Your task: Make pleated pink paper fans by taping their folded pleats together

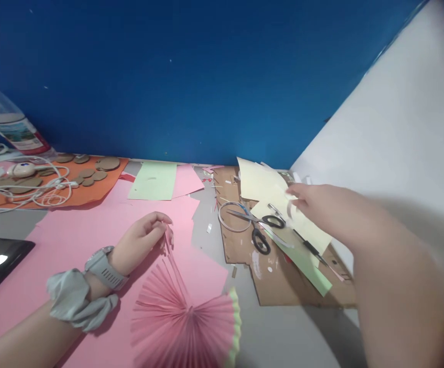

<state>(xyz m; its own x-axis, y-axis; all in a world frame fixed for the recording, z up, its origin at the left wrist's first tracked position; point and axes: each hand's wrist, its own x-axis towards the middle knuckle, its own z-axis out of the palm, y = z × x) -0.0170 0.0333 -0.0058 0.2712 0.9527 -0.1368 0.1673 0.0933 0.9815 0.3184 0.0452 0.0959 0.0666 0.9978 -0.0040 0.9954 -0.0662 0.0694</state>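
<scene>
Nearest, a pleated pink fan (183, 317) with a green-yellow edge lies spread on a pink sheet (72, 235) on the desk (283, 332). The left hand (141, 240), with a watch (103, 268) and a grey scrunchie (78, 301) at the wrist, has its grip closed on the fan's upper end fold. Farther right, the right hand (317, 209) rests on pale yellow paper (262, 184), just beside the scissors (260, 227) on cardboard (294, 286). I cannot tell whether its blurred grip is open or closed. An orange sheet (91, 191) lies against the blue wall (168, 76).
</scene>
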